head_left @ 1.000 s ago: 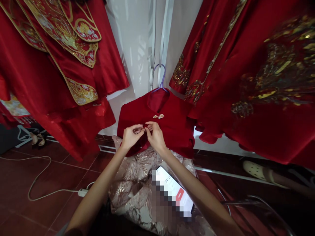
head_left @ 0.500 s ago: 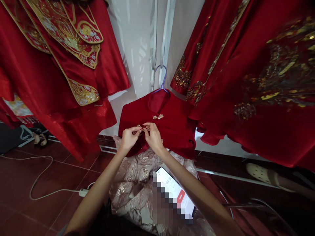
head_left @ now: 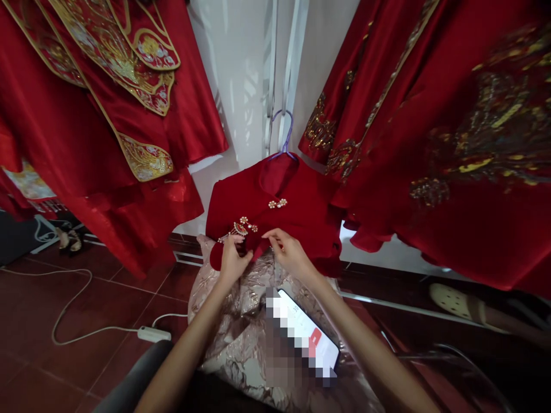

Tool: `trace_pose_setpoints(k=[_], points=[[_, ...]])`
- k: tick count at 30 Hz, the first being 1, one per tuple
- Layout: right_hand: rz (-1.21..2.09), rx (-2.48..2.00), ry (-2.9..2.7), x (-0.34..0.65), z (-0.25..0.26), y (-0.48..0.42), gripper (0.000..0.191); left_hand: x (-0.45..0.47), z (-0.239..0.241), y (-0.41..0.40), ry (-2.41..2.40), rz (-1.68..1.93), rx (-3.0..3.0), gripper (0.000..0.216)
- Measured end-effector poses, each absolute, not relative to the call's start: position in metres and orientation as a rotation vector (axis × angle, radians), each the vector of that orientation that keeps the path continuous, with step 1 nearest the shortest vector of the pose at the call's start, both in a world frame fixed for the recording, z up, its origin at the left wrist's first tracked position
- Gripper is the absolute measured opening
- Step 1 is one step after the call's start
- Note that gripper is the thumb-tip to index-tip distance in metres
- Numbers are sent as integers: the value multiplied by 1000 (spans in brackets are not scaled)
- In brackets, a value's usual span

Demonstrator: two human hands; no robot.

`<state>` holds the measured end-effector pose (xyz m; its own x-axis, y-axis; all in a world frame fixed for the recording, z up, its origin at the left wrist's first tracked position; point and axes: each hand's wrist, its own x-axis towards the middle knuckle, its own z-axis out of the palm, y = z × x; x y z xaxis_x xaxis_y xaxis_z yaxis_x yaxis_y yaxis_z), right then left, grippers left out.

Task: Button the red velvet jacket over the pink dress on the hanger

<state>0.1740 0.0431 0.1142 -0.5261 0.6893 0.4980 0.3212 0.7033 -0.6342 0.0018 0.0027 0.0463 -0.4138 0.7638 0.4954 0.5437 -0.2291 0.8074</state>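
A sleeveless-looking red velvet jacket [head_left: 301, 229] hangs on a purple hanger [head_left: 284, 143], its lower part over shiny pink floral fabric [head_left: 232, 355]. One pearl-flower fastener [head_left: 278, 203] sits below the neckline; a fan-shaped ornament [head_left: 240, 229] with pearl flowers and dangling beads lies lower left. My left hand [head_left: 233, 267] rests at the jacket's lower left, just under the ornament, thumb and fingers apart. Close by, my right hand [head_left: 290, 252] has its fingertips pinched together at the jacket's front edge, where the cloth is lifted. Its exact grip is partly hidden.
A lit phone [head_left: 310, 332] lies on the pink fabric between my forearms. Embroidered red garments [head_left: 146, 109] hang at left, and sequinned ones [head_left: 482, 132] at right. A white cable with a power block [head_left: 154, 334] runs over the tiled floor. A person's clog-clad foot [head_left: 451, 301] is at right.
My hands, close together at the pearl fastener before, have separated and moved lower. The fan ornament and pearl flowers now show uncovered, and the front edge is lifted.
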Motion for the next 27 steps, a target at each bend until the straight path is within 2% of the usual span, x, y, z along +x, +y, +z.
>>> trace_pose_setpoints(k=[3, 6, 13, 20, 27], points=[[531, -887, -2206, 203, 100, 45, 20, 17, 24, -8, 1907, 1579, 1607, 45], [412, -1015, -2162, 214, 80, 54, 20, 23, 16, -12, 1931, 1533, 1601, 35], [404, -1070, -2054, 203, 48, 62, 31, 25, 17, -20, 1824, 1798, 1441, 27], [284, -1159, -2137, 210, 49, 64, 12, 27, 21, -27, 1683, 1688, 1489, 20], [192, -1086, -2227, 214, 70, 53, 7, 25, 12, -24, 1647, 1659, 1609, 23]])
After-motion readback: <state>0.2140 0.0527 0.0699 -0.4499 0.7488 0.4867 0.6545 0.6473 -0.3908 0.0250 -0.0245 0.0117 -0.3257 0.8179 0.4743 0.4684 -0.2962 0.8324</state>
